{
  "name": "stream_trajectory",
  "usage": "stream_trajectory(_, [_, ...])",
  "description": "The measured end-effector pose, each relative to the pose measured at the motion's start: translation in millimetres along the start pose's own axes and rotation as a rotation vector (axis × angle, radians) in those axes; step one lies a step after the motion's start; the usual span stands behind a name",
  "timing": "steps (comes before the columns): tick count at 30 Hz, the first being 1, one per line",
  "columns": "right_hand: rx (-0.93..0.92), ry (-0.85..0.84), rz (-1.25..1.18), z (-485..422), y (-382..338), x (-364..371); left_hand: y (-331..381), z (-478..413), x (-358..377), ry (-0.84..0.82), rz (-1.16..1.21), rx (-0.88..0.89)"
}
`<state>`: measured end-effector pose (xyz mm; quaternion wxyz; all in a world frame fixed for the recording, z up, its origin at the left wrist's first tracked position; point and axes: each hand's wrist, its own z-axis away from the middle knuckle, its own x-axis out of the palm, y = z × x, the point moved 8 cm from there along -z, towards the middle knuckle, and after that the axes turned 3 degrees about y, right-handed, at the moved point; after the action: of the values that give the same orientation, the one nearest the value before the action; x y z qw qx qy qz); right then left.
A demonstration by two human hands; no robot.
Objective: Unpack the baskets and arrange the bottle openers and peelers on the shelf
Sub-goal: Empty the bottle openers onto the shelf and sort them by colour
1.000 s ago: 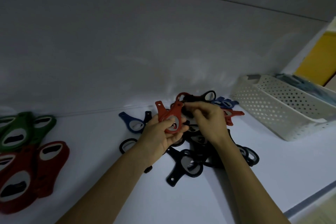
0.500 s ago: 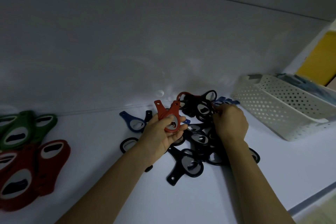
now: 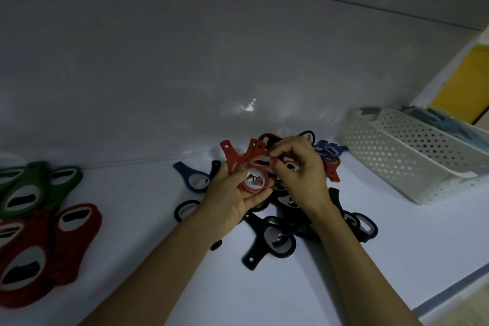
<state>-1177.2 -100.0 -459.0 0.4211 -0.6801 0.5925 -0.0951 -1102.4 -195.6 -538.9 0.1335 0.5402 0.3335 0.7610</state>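
Observation:
My left hand (image 3: 232,198) grips a small stack of red bottle openers (image 3: 238,160) above the white shelf (image 3: 397,251). My right hand (image 3: 299,174) pinches another red opener (image 3: 262,163) and holds it against that stack. Under both hands lies a loose pile of black openers (image 3: 275,242), with a blue opener (image 3: 191,176) to its left and blue openers (image 3: 329,149) and a red one (image 3: 332,168) at its far right. Large green openers (image 3: 34,188) and large dark red openers (image 3: 45,246) lie grouped at the left.
A white perforated basket (image 3: 412,159) stands on the shelf at the right, with bluish items in it at the far end. The shelf's back wall (image 3: 211,61) rises just behind the pile. The shelf's front edge (image 3: 449,291) runs at the lower right.
My right hand reached right into the pile, took a red opener, and brought it back to the stack in my left hand. The left hand stayed in place.

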Motion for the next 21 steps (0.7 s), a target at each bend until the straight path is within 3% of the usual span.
stream_trajectory(14, [0.071,-0.077,-0.056,3,10,7,4,0,2,-0.016,-0.094,0.117])
stream_trajectory(16, [0.115,0.025,0.126,2,18,-6,6,0,0,0.003,-0.085,0.142])
stream_trajectory(18, [0.208,0.085,0.467,4,31,-23,6,0,1,0.002,-0.087,0.16])
stream_trajectory(21, [0.362,-0.044,0.78,8,54,-30,8,0,1,0.003,-0.081,0.187])
